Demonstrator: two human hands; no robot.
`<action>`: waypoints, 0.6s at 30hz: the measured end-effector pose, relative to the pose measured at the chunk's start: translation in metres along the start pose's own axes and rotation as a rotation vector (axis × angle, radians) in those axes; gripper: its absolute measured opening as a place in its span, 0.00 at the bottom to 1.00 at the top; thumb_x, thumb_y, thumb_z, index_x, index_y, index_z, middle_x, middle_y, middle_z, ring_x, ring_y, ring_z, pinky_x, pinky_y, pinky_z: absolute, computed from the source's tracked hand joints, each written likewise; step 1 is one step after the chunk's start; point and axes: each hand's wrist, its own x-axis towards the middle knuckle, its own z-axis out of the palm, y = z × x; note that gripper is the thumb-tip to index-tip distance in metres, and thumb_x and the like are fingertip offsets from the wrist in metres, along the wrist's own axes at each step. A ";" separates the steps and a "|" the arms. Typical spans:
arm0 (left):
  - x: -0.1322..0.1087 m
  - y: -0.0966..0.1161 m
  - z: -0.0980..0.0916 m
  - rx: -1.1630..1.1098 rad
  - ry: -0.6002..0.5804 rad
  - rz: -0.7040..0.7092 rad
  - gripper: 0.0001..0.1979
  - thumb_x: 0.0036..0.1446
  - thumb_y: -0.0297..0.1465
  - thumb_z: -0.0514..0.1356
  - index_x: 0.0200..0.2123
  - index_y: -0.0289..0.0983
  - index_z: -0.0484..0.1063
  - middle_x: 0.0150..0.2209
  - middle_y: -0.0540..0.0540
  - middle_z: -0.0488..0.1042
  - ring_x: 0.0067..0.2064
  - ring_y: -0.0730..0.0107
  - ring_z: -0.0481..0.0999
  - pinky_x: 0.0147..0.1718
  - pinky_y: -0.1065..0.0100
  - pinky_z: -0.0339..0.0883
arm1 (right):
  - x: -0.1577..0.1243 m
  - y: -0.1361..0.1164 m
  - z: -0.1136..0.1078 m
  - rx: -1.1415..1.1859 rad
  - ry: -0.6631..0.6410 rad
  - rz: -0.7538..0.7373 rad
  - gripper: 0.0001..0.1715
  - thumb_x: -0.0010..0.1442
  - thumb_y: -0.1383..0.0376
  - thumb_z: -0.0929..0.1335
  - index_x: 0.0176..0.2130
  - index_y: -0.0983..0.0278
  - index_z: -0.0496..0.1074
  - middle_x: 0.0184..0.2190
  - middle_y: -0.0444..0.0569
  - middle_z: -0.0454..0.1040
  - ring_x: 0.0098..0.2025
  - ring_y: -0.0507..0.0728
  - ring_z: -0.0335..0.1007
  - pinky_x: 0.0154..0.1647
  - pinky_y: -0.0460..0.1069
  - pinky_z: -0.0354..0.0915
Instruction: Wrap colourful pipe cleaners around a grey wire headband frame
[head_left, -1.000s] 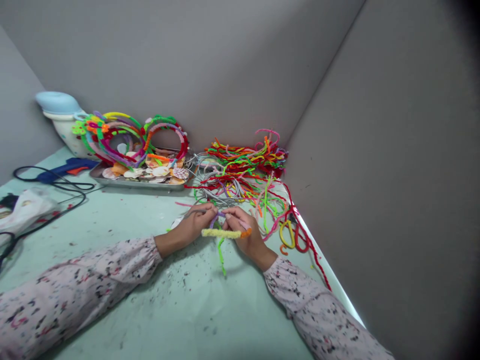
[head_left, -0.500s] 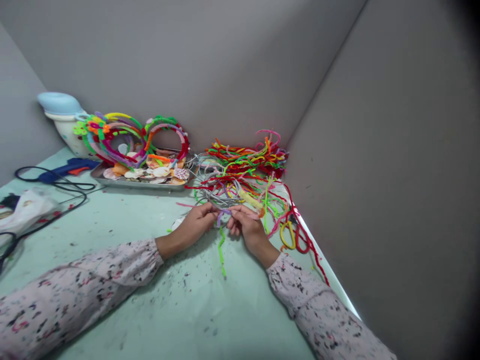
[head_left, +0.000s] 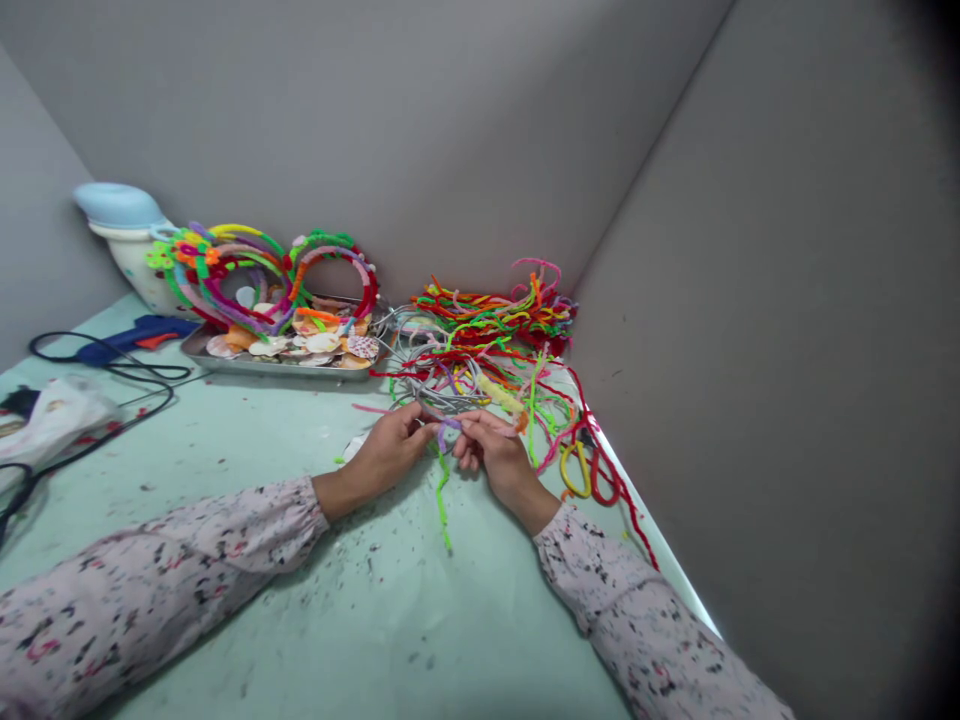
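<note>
Between my two hands is a short purple pipe cleaner [head_left: 447,430], bent over, with a bit hanging down. My left hand [head_left: 388,450] pinches it from the left, thumb and fingers closed. From the other side my right hand [head_left: 496,452] grips it between thumb and forefinger, its other fingers curled. A lime-green pipe cleaner [head_left: 442,505] trails on the table just below the hands. Behind them lies a tangle of grey wires [head_left: 431,385] mixed with coloured pipe cleaners. The fingertips hide part of the purple piece.
Further back is a heap of pipe cleaners [head_left: 495,315]. Pipe-cleaner-wrapped hoops [head_left: 335,250] lean over a metal tray [head_left: 300,371] of shells. Scissors [head_left: 574,470] lie at the right edge. A blue glue gun [head_left: 124,340], black cord [head_left: 161,398] and white pot [head_left: 142,265] stand left.
My left fingers have shifted slightly on the purple pipe cleaner, and its bend looks rounder. The right hand has hardly moved.
</note>
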 end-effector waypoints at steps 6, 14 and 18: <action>0.000 0.001 0.000 0.015 0.012 -0.011 0.08 0.57 0.34 0.55 0.34 0.35 0.69 0.21 0.54 0.63 0.23 0.73 0.62 0.23 0.71 0.55 | 0.000 -0.001 0.000 0.004 -0.011 0.005 0.13 0.54 0.59 0.66 0.36 0.66 0.71 0.18 0.42 0.72 0.16 0.48 0.64 0.15 0.42 0.54; 0.001 -0.002 0.001 -0.028 0.023 -0.005 0.08 0.57 0.35 0.55 0.34 0.36 0.69 0.21 0.54 0.63 0.23 0.73 0.62 0.23 0.72 0.56 | -0.001 -0.002 0.002 -0.004 -0.018 0.006 0.13 0.54 0.59 0.66 0.35 0.65 0.71 0.18 0.41 0.72 0.16 0.48 0.63 0.16 0.42 0.54; 0.000 -0.001 0.001 -0.032 0.031 0.000 0.08 0.57 0.35 0.55 0.33 0.36 0.68 0.21 0.54 0.63 0.23 0.73 0.62 0.23 0.72 0.55 | -0.002 -0.004 0.004 -0.013 -0.018 0.016 0.13 0.54 0.58 0.66 0.35 0.65 0.71 0.18 0.41 0.71 0.16 0.47 0.63 0.16 0.42 0.53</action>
